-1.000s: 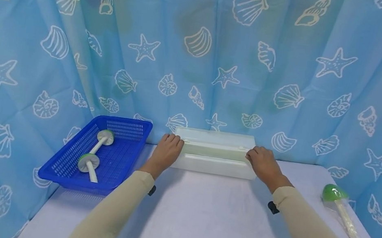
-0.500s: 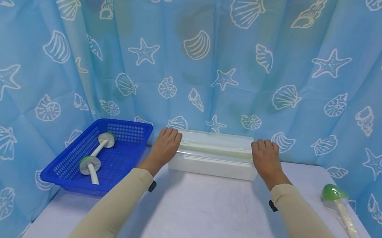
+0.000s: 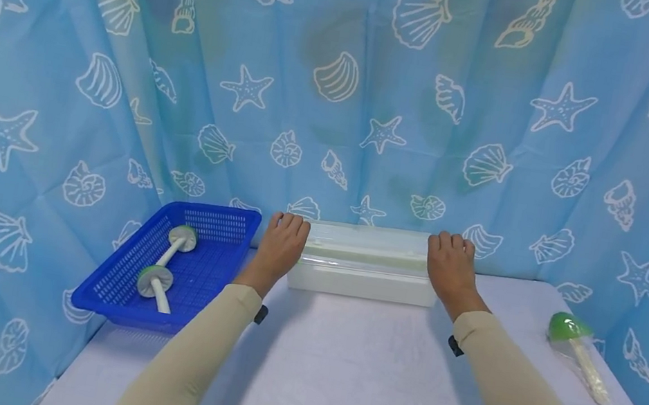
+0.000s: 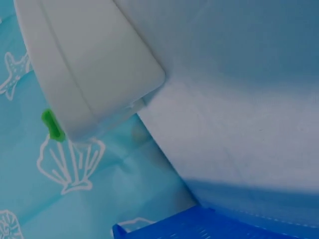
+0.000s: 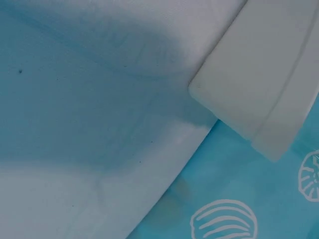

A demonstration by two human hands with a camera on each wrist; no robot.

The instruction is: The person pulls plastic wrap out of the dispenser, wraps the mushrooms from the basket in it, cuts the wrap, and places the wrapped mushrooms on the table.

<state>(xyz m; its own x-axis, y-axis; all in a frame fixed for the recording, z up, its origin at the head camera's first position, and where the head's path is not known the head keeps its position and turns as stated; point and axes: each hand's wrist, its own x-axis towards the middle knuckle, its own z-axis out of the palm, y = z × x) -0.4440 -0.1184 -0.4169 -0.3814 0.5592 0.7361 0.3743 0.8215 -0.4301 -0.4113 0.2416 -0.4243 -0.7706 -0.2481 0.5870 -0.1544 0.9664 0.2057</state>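
A long white box [image 3: 362, 286] with a clear lid [image 3: 369, 239] stands at the back of the table against the curtain. My left hand [image 3: 282, 246] grips its left end, fingers curled over the lid's far corner. At the opposite end my right hand [image 3: 451, 269] holds on the same way. In the left wrist view the box's rounded end [image 4: 99, 64] shows, with a small green tab [image 4: 52, 125] by its lower edge. The right wrist view has the other pale end [image 5: 249, 79] over the table edge. Neither wrist view shows fingers.
A blue perforated basket [image 3: 213, 270] at left holds two mushroom-shaped things [image 3: 154, 281] with white stems and green caps. On the right, a similar green-capped thing [image 3: 570, 329] lies in clear plastic. A seashell-patterned curtain [image 3: 341, 93] hangs directly behind the white-covered table [image 3: 349, 374].
Both hands have shifted slightly up toward the lid's far corners. The box's white front face now shows more plainly below the clear lid. Basket and wrapped thing stay on the table.
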